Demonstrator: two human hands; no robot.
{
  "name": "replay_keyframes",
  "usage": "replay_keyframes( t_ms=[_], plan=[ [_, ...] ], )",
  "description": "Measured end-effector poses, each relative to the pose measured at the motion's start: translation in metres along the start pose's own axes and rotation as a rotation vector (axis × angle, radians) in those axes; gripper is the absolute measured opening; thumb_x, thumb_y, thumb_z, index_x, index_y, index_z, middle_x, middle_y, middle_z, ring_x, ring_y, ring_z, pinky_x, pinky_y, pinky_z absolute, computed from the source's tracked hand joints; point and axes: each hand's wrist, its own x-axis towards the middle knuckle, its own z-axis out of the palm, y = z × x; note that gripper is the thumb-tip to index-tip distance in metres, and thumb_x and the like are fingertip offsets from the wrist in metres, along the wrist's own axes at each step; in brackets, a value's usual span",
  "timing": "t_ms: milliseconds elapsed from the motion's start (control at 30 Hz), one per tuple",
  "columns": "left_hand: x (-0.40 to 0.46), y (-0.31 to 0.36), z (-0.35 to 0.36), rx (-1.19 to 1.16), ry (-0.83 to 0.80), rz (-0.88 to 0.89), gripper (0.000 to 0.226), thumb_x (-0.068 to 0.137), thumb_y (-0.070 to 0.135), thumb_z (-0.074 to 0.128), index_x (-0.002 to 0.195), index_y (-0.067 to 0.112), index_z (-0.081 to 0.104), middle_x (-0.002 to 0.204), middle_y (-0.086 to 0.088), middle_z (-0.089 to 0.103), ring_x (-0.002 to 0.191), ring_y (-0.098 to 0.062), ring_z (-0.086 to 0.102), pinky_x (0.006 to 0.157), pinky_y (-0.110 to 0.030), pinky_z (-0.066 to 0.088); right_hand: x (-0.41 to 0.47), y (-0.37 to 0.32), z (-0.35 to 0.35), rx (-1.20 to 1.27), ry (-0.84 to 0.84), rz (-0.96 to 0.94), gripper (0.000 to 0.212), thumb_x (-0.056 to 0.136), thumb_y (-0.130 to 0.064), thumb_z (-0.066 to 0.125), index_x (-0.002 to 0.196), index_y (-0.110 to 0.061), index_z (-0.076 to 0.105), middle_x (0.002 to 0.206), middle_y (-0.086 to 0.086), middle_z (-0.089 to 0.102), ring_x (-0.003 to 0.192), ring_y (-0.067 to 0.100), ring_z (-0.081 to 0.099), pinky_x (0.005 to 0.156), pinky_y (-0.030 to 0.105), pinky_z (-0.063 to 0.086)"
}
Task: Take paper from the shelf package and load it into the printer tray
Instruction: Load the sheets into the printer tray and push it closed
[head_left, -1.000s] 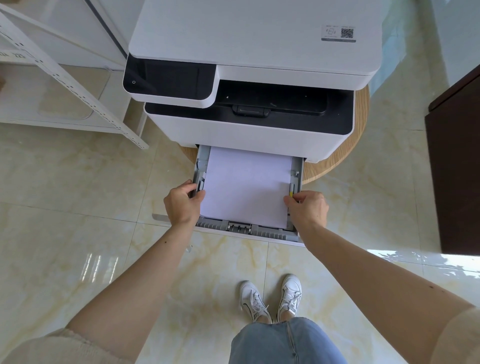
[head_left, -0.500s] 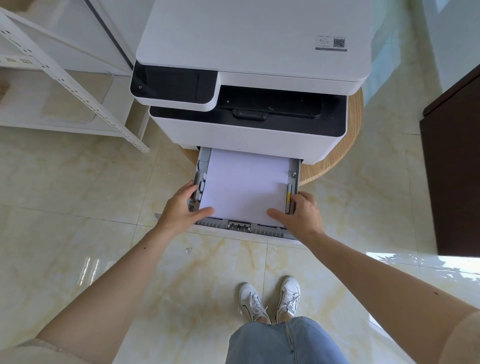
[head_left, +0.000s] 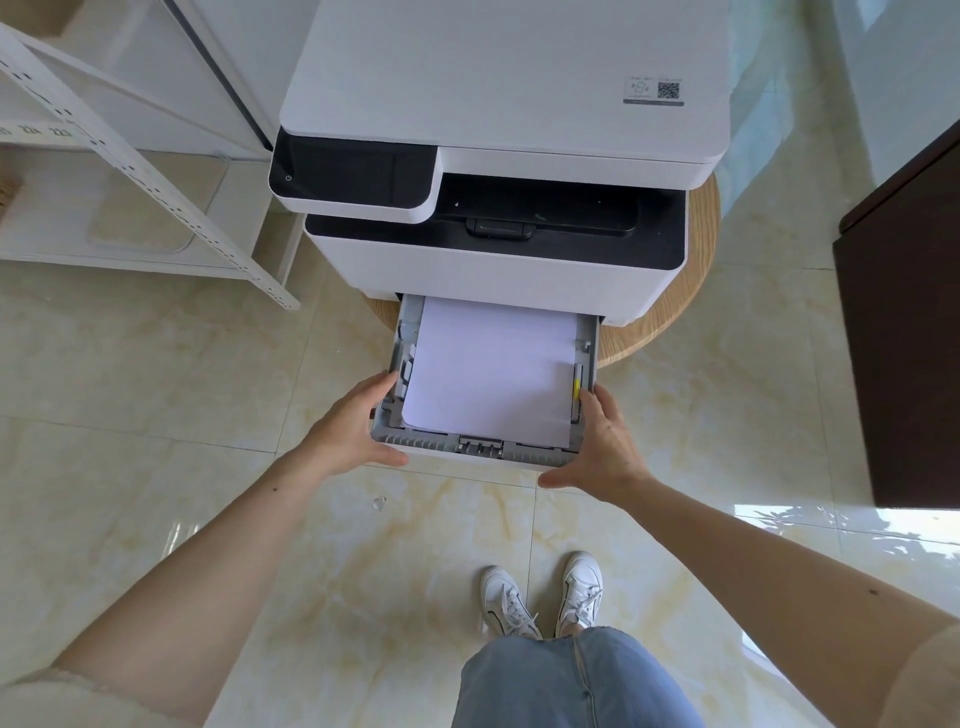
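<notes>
A white printer (head_left: 498, 130) with a black control panel stands on a round wooden stool (head_left: 696, 291). Its grey paper tray (head_left: 478, 448) is pulled out at the bottom, and a stack of white paper (head_left: 493, 374) lies flat inside it. My left hand (head_left: 348, 431) grips the tray's front left corner, fingers along the side wall and thumb under the front edge. My right hand (head_left: 605, 441) holds the front right corner the same way, fingers next to a yellow guide tab (head_left: 576, 388). The paper package is out of view.
A white metal shelf (head_left: 130, 171) stands at the left, its slanted post reaching the floor near the stool. A dark wooden cabinet (head_left: 904, 338) fills the right edge. My feet in white shoes (head_left: 540, 597) stand on glossy marble tiles below the tray. A small scrap (head_left: 379, 503) lies on the floor.
Both hands have slid from the tray's side guides down to its front corners. The tray reaches less far out from the printer than before.
</notes>
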Motion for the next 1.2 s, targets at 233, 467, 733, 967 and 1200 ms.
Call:
replay_keyframes(
  t_ms=[233,467,733,967,1200],
  plan=[
    [0.013,0.008,-0.008,-0.033,0.051,-0.013,0.117,0.057,0.027,0.092,0.15,0.04,0.022,0.158,0.017,0.025,0.141,-0.016,0.035,0.11,-0.044,0.038,0.013,-0.004,-0.008,0.007,0.047,-0.024,0.124,0.056,-0.028,0.093,0.153,-0.011,0.018,0.164,0.0,0.003,0.147,0.021,0.024,0.111,0.027,0.029],
    [0.029,0.025,-0.015,0.02,0.336,-0.004,0.099,0.052,0.041,0.091,0.14,0.031,0.044,0.135,0.003,0.06,0.124,-0.019,0.056,0.097,-0.035,0.047,0.038,-0.016,-0.023,-0.172,0.187,-0.035,0.113,0.054,-0.048,0.089,0.146,-0.014,0.033,0.159,-0.002,0.027,0.136,0.025,0.042,0.102,0.042,0.046],
    [0.051,0.035,-0.024,0.203,0.768,-0.083,0.122,0.038,0.056,0.089,0.137,0.003,0.039,0.136,-0.018,0.048,0.126,-0.038,0.041,0.099,-0.045,0.034,0.051,-0.017,-0.028,-0.235,0.688,0.004,0.104,0.044,-0.062,0.087,0.122,-0.01,0.043,0.123,0.01,0.048,0.111,0.03,0.047,0.096,0.039,0.036],
    [0.075,0.031,-0.054,-0.062,0.597,0.006,0.15,0.038,0.045,0.094,0.151,0.026,-0.003,0.159,0.006,0.025,0.143,-0.017,0.031,0.104,-0.045,0.044,0.069,-0.015,-0.038,-0.047,0.604,0.079,0.148,0.041,-0.065,0.086,0.151,-0.012,0.001,0.152,0.013,0.033,0.139,0.031,0.032,0.118,0.042,0.025],
    [0.09,0.03,-0.063,-0.137,0.609,0.088,0.126,0.034,0.039,0.095,0.138,0.021,0.027,0.136,0.003,0.049,0.126,-0.012,0.047,0.1,-0.041,0.047,0.08,-0.004,-0.049,0.135,0.555,-0.049,0.131,0.05,-0.033,0.095,0.148,-0.013,0.01,0.144,0.01,0.039,0.129,0.028,0.042,0.102,0.031,0.039]
  ],
)
